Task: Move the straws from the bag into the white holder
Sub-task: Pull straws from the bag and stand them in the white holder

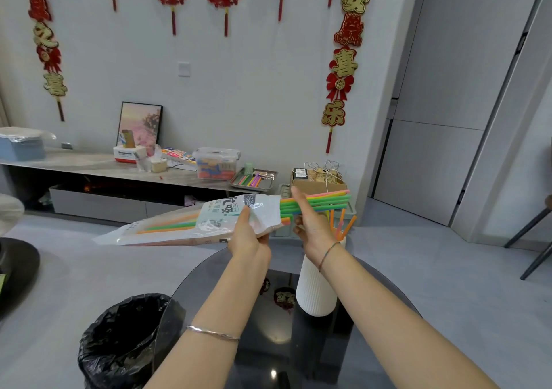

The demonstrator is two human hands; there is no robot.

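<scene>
My left hand (246,233) gripping the straw bag (209,220) near its mouth, my right hand (310,224) clasping the straw bundle (322,202) jutting out, white ribbed holder (315,290) below my right wrist

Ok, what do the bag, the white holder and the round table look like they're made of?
Bag: thin clear plastic film with a printed panel; it crinkles, shines, and straws show through. White holder: matte, ribbed, likely ceramic, possibly plastic. Table: dark glossy top, probably glass, mirroring the ceiling light and wall ornaments.
</scene>
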